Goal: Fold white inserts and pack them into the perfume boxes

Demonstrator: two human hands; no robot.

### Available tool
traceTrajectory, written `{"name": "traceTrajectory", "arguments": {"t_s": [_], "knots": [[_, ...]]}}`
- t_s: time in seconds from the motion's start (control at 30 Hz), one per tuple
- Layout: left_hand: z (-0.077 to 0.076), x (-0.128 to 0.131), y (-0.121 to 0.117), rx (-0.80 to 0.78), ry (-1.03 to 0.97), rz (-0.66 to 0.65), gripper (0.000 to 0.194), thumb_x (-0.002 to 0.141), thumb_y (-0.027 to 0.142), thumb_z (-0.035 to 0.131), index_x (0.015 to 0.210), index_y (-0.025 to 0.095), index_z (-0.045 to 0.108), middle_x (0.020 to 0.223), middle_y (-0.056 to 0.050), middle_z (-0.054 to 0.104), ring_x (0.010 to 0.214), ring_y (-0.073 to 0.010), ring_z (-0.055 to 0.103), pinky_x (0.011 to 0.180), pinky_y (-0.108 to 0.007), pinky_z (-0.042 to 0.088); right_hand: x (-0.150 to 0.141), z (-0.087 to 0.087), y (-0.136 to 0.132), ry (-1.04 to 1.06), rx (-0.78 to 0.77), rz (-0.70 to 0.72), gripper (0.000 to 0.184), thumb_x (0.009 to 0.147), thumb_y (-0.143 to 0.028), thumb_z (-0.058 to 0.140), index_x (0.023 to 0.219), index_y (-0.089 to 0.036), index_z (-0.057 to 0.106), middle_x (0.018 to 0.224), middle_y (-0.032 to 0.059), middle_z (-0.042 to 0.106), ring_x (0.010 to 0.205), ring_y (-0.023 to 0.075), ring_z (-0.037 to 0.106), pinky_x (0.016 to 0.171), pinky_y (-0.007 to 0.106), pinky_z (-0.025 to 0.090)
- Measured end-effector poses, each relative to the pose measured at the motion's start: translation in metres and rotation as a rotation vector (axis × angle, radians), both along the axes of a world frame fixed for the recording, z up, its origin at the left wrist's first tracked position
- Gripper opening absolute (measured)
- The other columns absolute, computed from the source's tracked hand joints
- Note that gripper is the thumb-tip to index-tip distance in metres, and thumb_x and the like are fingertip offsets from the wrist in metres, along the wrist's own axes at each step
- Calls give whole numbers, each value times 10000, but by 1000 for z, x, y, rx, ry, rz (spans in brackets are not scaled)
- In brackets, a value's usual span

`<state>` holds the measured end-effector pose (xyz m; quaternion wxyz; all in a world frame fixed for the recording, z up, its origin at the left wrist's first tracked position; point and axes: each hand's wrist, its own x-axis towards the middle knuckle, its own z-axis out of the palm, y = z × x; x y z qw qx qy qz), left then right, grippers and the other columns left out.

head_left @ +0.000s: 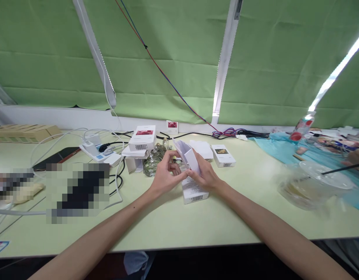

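I hold an upright, tilted white cardboard piece with folded, open flaps over the middle of the pale green tabletop, between the near and far edges. My bare right hand grips it from the right, thumb on the side toward me and fingers behind. My bare left hand is curved, its fingers bent in toward the piece and its thumb reaching to the lower part, close to my right thumb; whether those fingers pinch anything I cannot tell. Just below my hands a white rectangular box with printed text and a barcode lies on the surface, its barcode end toward the near edge. Beyond my left hand are greenish clear glass bottles, and beside them a white box with a red picture rests on an open white carton. Against the far edge stands a small white box with a pinkish-red picture. Beyond my right hand sits a plain white cardboard box, and just right of it a white box with a dark picture. Toward the left edge lies a white power strip among cables; toward the right edge, a clear plastic tub with a black straw, blurred, stands near a light blue plastic sheet.
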<state>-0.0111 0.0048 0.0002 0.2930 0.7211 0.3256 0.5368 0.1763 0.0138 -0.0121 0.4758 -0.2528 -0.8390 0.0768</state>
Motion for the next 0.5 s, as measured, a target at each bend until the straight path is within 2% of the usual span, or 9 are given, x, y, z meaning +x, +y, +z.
{"name": "traceTrajectory", "arguments": {"t_s": [0.13, 0.33, 0.5], "knots": [[1, 1, -1, -13, -6, 0, 475, 734, 370, 809, 1038, 239, 468, 1093, -19, 596, 499, -35, 536, 466, -205, 428, 1, 0, -1, -1, -10, -20, 698, 1007, -524, 402, 1588, -230, 152, 1492, 136, 496, 1314, 296, 548, 1060, 474, 501], [1, 1, -2, -24, 0, -9, 449, 767, 363, 789, 1056, 246, 465, 1124, -16, 584, 516, -34, 543, 485, -210, 437, 1, 0, -3, 34, -64, -32, 678, 1010, -521, 382, 1581, -220, 173, 1426, 143, 561, 1195, 297, 621, 981, 480, 539], [1, 1, -2, -25, -2, -8, 440, 771, 368, 785, 1053, 246, 470, 1113, -18, 585, 516, -40, 543, 482, -218, 432, 0, 0, -4, 48, -54, -20, 659, 1014, -496, 386, 1579, -225, 183, 1459, 142, 535, 1219, 301, 612, 988, 477, 536]]}}
